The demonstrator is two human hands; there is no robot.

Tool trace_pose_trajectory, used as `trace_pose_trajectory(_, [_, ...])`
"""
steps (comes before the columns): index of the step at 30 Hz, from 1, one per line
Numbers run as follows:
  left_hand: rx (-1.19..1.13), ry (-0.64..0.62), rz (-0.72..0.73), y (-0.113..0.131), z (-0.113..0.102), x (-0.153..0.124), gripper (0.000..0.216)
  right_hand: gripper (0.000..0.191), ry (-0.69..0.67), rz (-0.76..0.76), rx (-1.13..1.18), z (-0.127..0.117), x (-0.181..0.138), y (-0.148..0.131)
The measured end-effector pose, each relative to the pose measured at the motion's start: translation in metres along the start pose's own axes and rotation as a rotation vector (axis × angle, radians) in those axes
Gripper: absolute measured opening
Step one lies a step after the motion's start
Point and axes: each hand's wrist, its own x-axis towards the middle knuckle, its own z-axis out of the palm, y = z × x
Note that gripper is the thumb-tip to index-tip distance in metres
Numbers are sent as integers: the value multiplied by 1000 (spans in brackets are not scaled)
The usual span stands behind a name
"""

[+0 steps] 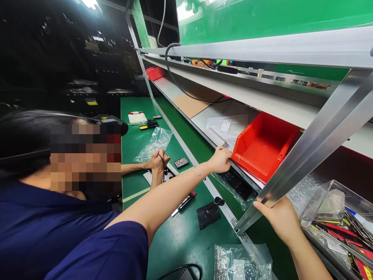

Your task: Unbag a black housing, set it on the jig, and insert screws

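Along the front edge of the lower shelf (204, 116) we see our left hand (220, 159) with its fingers curled over the rail, closed on that edge just beside the near corner of a red bin (262, 144). The bin sits on the shelf with its open mouth facing us. Our right hand (278, 219) is wrapped around the low end of a metal strut (314, 155), thumb on top and fingers hidden behind it. The strut's long axis slants from the rail at the back edge of the green bench (180, 233) up and to the right, toward the upper shelf. Just right of that hand stands a clear box (338, 210) of tools. On the bench lie a black plate (207, 214) and, at the near edge, a bag of screws (233, 262). Farther left, a co-worker's hands (159, 159) are closed together over small parts.
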Motion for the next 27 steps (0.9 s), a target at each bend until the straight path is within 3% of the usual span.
trace_pose_trajectory(3, [-43,-120,40,7,-7,8,5,48,-64,-135,180,-1,6,6])
trace_pose_trajectory(7, [-79,-217,39,7,-16,13,6,49,-66,-85,160,-2,6,7])
trace_pose_trajectory(11, [-65,-225,15,9,-15,15,18,49,-60,-97,111,2,6,10])
trace_pose_trajectory(15, [-21,-100,-20,12,-11,11,9,53,155,-127,-34,15,1,22])
trace_pose_trajectory(20, [95,208,-232,-18,-17,6,62,66,655,-577,-420,28,-14,30])
trace_pose_trajectory(22, [126,199,-305,-39,-17,7,72,63,738,-644,-592,28,-19,28])
trace_pose_trajectory(27, [166,51,-319,-69,-10,7,80,52,698,-650,-703,29,-23,30])
